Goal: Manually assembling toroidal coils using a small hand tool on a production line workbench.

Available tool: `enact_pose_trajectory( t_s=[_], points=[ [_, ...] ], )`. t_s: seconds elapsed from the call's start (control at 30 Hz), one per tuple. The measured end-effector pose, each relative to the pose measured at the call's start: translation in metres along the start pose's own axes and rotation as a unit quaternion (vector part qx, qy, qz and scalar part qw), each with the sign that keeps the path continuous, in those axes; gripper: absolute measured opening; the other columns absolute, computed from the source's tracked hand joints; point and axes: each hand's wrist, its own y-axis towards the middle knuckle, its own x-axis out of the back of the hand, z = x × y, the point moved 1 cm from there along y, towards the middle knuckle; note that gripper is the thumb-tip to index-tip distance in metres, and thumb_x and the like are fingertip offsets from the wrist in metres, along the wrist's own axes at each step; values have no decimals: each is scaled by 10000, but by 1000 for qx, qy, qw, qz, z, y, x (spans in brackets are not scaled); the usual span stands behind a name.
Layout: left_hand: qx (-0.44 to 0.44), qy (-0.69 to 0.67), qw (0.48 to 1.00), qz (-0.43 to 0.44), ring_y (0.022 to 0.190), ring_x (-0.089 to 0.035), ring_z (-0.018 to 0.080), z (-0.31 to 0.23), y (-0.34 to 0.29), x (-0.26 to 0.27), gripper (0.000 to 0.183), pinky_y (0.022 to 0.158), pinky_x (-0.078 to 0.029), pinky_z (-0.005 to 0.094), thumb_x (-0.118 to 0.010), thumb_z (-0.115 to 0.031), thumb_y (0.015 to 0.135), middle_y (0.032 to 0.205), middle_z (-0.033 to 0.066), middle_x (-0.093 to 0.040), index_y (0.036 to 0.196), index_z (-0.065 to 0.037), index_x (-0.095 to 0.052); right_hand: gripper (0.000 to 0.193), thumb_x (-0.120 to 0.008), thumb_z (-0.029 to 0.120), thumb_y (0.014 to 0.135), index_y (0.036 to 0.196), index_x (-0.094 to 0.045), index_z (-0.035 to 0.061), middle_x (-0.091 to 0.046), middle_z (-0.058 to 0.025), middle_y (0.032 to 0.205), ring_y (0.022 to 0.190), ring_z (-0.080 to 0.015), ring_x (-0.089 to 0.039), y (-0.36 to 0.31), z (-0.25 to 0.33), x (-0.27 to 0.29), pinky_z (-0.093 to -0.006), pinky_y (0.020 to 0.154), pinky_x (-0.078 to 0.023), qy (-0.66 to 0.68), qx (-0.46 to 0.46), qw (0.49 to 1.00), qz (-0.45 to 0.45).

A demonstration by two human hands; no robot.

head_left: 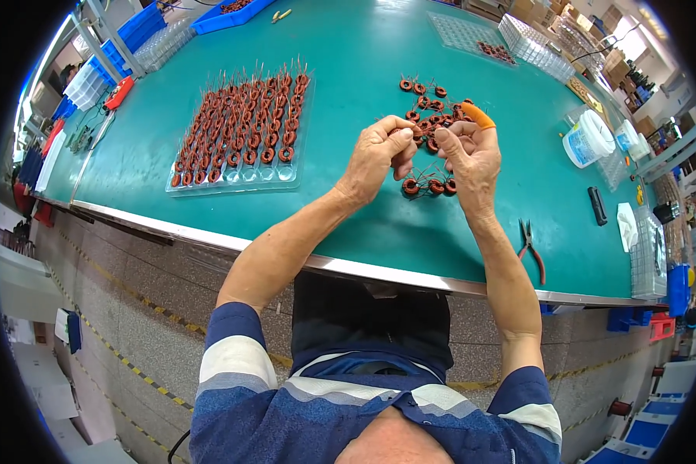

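My left hand (375, 162) is closed, thumb against curled fingers, on a copper-wound ring coil that is mostly hidden by the fingers. Close beside it, my right hand (473, 158) is also closed, its thumb raised toward the left fingertips. An orange finger cot (478, 116) covers one of its fingers. Whatever the right fingers pinch is too small to make out. Beyond and between the hands lies a loose group of ring coils (436, 121) with wire leads. Nearer me, a short row of coils (436, 186) lies between my wrists.
A clear plastic tray (243, 186) filled with rows of coils, leads upward, stands at left. Pliers (527, 251) lie near the front edge, right of my forearm. A white bucket (588, 139), black tool (597, 206) and stacked clear trays (537, 48) occupy the right side.
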Motion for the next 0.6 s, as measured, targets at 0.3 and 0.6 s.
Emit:
enact_pose_trajectory(
  t_s=[0.3,0.6],
  points=[
    [-5,44,999,11,518,-460,104,2,-1,-3,219,471,-384,240,-473,-190,977,658,8,-469,1008,13,-547,331,-757,249,817,991,-616,5,-653,-48,817,682,-85,-586,2,-10,-6,-218,576,-467,49,-101,991,73],
    [22,0,999,23,559,-493,114,8,0,-1,237,510,-416,255,-435,-195,993,710,19,-489,1078,10,-517,493,-737,219,840,1186,-496,-37,-654,-65,830,641,-86,-598,1,-1,3,-204,546,-466,5,-26,1000,-6]
  ],
)
